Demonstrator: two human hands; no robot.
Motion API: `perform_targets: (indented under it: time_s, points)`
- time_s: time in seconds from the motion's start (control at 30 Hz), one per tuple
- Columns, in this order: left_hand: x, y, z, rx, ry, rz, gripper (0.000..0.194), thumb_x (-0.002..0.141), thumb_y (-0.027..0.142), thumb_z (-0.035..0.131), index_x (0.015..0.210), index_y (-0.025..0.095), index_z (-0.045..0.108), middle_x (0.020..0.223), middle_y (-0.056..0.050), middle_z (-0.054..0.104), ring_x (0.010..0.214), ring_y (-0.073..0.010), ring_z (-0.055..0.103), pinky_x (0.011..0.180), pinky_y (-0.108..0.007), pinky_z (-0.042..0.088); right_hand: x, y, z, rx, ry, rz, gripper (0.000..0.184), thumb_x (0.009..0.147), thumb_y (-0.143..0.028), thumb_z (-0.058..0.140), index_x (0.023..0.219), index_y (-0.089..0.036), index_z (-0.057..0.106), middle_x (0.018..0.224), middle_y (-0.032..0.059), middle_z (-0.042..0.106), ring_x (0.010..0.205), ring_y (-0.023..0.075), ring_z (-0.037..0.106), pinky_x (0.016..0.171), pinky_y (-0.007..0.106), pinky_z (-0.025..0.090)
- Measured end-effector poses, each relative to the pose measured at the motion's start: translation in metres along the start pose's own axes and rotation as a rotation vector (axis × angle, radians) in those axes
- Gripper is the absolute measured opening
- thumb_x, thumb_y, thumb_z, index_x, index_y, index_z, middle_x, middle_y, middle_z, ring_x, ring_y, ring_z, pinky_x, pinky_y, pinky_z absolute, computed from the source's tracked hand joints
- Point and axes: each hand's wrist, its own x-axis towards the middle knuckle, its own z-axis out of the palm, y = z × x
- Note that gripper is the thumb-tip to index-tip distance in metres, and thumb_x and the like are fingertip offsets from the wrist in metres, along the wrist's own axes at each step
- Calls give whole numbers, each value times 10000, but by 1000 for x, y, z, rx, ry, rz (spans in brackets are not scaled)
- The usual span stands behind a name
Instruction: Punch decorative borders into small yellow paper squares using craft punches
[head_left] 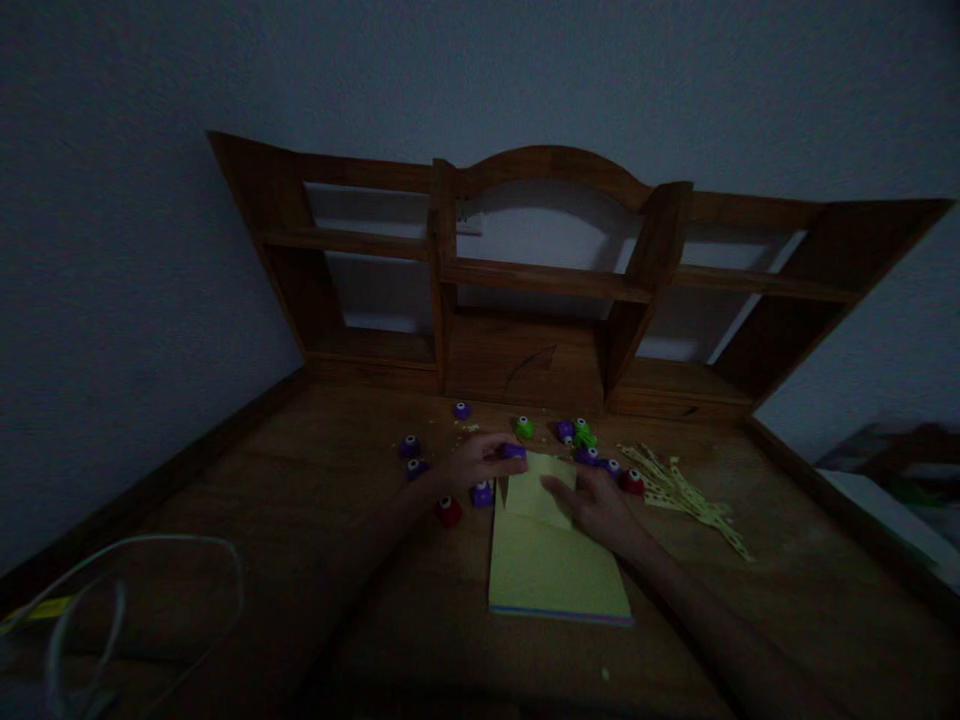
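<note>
My left hand (474, 462) is closed around a small purple craft punch (514, 452), at the top left corner of a yellow paper sheet (534, 500). My right hand (604, 508) grips the right side of that sheet, thumb on top. Whether the paper's edge is inside the punch cannot be made out. Under the sheet lies a pad of yellow paper (559, 580), with bluish and pinkish layers along its front edge. Just below my left hand stand another purple punch (481, 495) and a red punch (449, 511). Beside my right fingers is a second red punch (632, 482).
Several more purple punches (409, 446) and green punches (524, 428) are scattered across the wooden desk (360, 590). Perforated yellow paper strips (690, 500) lie at the right. Behind rises a wooden shelf unit (540, 275). A white cable (236, 570) curves at the lower left.
</note>
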Motion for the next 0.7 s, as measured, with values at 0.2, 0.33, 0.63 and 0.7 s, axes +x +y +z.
perform_targets:
  time_s: [0.2, 0.33, 0.63, 0.7]
  points:
    - [-1, 2, 1, 7, 5, 7, 342, 746, 374, 696, 977, 136, 612, 905, -32, 612, 849, -146, 567, 768, -247, 417, 0, -1, 0, 17, -23, -19, 373, 863, -480, 515, 967, -154, 663, 832, 39, 692, 703, 188, 609, 580, 250, 455]
    - [-2, 3, 2, 43, -2, 18, 335, 766, 384, 675, 981, 137, 611, 921, -41, 614, 855, -151, 573, 776, -253, 425, 1, -1, 1, 33, -21, -7, 366, 861, -482, 515, 955, -161, 664, 844, 39, 696, 721, 197, 618, 590, 256, 464]
    - [-2, 4, 2, 91, 25, 45, 319, 767, 397, 668, 943, 137, 616, 888, -39, 613, 832, -154, 578, 733, -244, 430, 0, -6, 3, 41, -15, -4, 352, 850, -477, 526, 897, -159, 670, 811, 43, 694, 694, 195, 616, 568, 256, 458]
    - [-2, 4, 3, 89, 35, 47, 316, 766, 399, 668, 932, 135, 616, 867, -35, 609, 808, -149, 575, 713, -240, 428, 0, -8, 3, 37, -11, 0, 357, 847, -481, 526, 894, -160, 673, 795, 39, 691, 681, 191, 612, 560, 253, 454]
